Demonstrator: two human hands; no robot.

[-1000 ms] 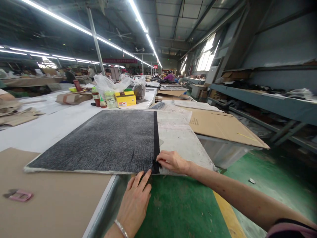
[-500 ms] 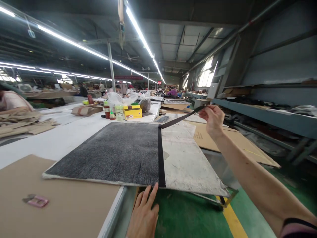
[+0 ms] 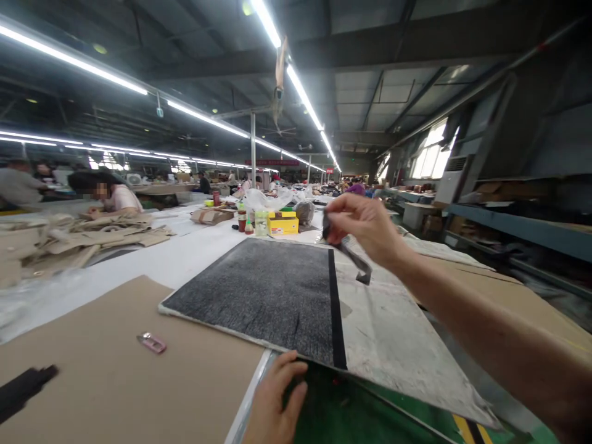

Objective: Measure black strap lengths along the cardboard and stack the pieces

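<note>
A dark grey textured panel (image 3: pixel 259 290) lies on a stained off-white sheet (image 3: pixel 393 333), with a flat black band (image 3: pixel 337 308) running along the panel's right edge. My right hand (image 3: pixel 363 225) is raised over the far end of that band. Its fingers pinch a narrow black strip (image 3: pixel 354 258), whose loose end hangs down and folds near the sheet. At the near edge of the panel is my left hand (image 3: pixel 280 394), thumb and fingers apart and holding nothing; its fingertips are at the edge, and I cannot tell if they touch it.
Pink-handled thread snips (image 3: pixel 152 343) lie on brown board (image 3: pixel 106 327) at the left, with a black bundle (image 3: pixel 28 388) nearer me. A yellow box (image 3: pixel 283 223) and small bottles stand behind the panel. A co-worker (image 3: pixel 118 194) sits beyond piled tan pieces (image 3: pixel 111 234).
My right hand has moved left and nearer, and the strip that stretched from the band's far end now hangs loose. My left hand has drawn back slightly. The view has swung left.
</note>
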